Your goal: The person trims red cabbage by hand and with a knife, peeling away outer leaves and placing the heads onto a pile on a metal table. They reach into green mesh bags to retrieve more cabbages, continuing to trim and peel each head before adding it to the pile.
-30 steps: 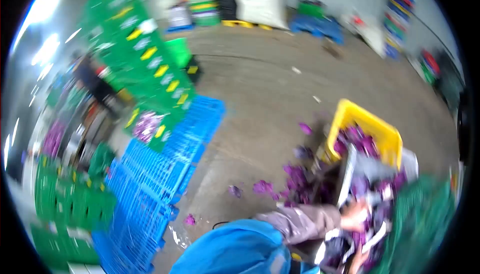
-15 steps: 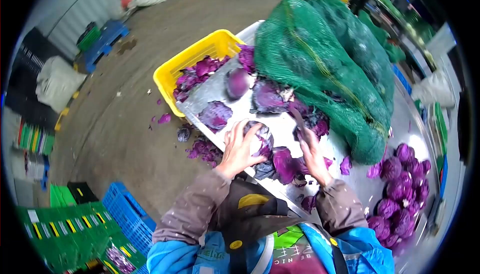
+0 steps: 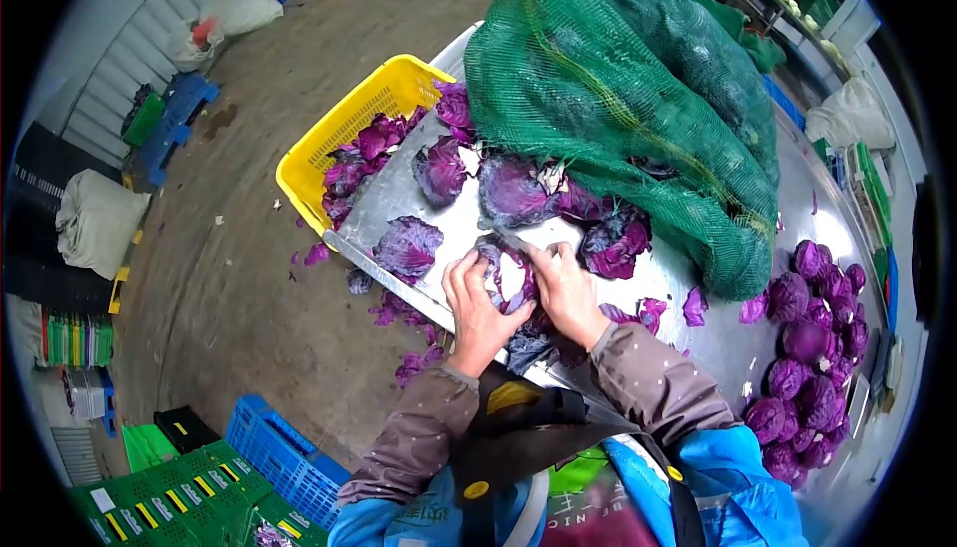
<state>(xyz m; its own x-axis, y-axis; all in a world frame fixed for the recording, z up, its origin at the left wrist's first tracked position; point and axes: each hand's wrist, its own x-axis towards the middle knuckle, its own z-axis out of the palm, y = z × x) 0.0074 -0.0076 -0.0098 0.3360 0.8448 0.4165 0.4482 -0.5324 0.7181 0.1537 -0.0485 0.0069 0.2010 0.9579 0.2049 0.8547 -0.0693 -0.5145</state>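
Note:
A red cabbage (image 3: pixel 512 280) with a pale patch facing up is at the near edge of the metal table. My left hand (image 3: pixel 475 310) is closed around its left side. On its right, my right hand (image 3: pixel 566 296) is closed on a knife (image 3: pixel 513 242); the short dark stretch of blade in sight lies against the cabbage top, and the handle is hidden in the fingers. Close by on the metal sit more red cabbages, one to the left (image 3: pixel 408 247), one behind (image 3: pixel 442 170), and a large leafy one (image 3: pixel 516 191). Loose purple leaves lie right of my hands.
A green mesh sack (image 3: pixel 618 98) covers the table's far side. Trimmed leaves fill a yellow crate (image 3: pixel 299 170) at the left edge. Several cabbages (image 3: pixel 803 342) are piled at the right. Green crates (image 3: pixel 164 492) and a blue crate (image 3: pixel 281 452) stand lower left; leaves litter the floor.
My right hand has brought the knife left onto the cabbage in my left hand. The cut cabbage at the near edge is now mostly hidden under my right hand. The view has shifted slightly.

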